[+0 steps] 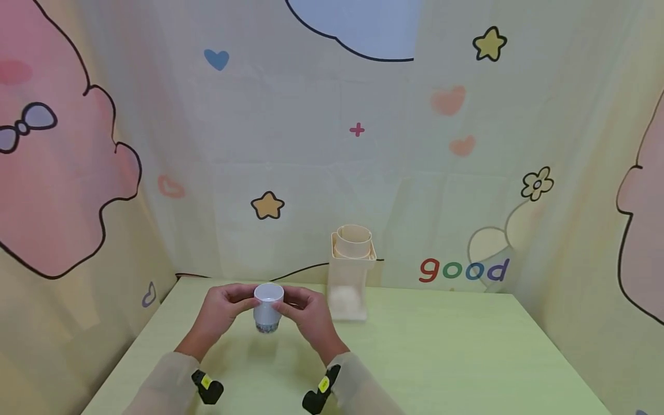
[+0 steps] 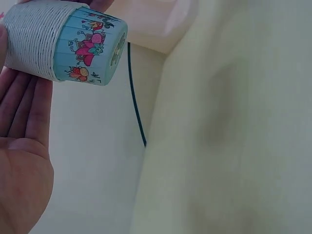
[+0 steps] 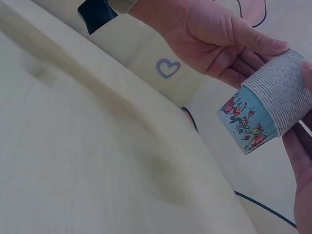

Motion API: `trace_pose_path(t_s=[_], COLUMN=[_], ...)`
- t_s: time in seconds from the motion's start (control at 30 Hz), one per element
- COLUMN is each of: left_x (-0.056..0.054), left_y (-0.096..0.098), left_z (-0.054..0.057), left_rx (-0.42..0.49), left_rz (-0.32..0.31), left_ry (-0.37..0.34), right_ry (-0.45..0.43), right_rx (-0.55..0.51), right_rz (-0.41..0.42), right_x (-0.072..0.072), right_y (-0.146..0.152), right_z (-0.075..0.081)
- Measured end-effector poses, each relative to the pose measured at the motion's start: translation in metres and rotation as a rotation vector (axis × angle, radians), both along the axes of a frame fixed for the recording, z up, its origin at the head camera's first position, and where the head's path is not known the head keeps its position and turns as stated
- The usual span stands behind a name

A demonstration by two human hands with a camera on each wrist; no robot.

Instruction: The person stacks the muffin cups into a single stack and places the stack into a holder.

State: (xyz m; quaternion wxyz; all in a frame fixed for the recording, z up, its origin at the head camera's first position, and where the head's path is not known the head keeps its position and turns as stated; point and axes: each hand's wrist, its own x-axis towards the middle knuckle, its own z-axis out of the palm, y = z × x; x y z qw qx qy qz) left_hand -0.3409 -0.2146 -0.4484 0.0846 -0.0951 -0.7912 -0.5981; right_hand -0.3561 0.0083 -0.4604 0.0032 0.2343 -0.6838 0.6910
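A stack of paper cups (image 1: 267, 311), nested with white rims and a light blue printed bottom cup, is held above the table. My left hand (image 1: 224, 308) grips it from the left, thumb toward the near side and fingers around the far side. From the right, my right hand (image 1: 310, 320) grips the same stack. The left wrist view shows the stack (image 2: 63, 44) tilted, with fruit and flower prints on the bottom cup. In the right wrist view both hands touch the ridged rims of the stack (image 3: 268, 100).
A cream cup dispenser (image 1: 349, 282) with a round open tube on top stands at the back of the pale green table (image 1: 441, 351), right of the hands. Behind it hangs a printed cloth backdrop (image 1: 311, 115). Cloth walls also flank the table.
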Motion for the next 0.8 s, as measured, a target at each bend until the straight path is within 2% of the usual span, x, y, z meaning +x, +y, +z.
trace_pose_path(t_s=[0.17, 0.27, 0.53, 0.8], left_x=[-0.004, -0.006, -0.014, -0.02], left_y=[0.007, 0.01, 0.018, 0.027], left_z=[0.016, 0.022, 0.031, 0.041], left_rx=[-0.008, 0.004, 0.009, 0.031], left_rz=[0.003, -0.003, -0.008, -0.013], left_ry=[-0.001, -0.011, -0.003, 0.011], right_ry=[0.012, 0.001, -0.008, 0.028], right_rx=[0.028, 0.037, 0.036, 0.023], right_rz=[-0.026, -0.023, -0.022, -0.019], right_x=[-0.005, -0.006, -0.01, -0.019], right_y=[0.007, 0.012, 0.019, 0.026], right_z=[0.014, 0.021, 0.036, 0.045])
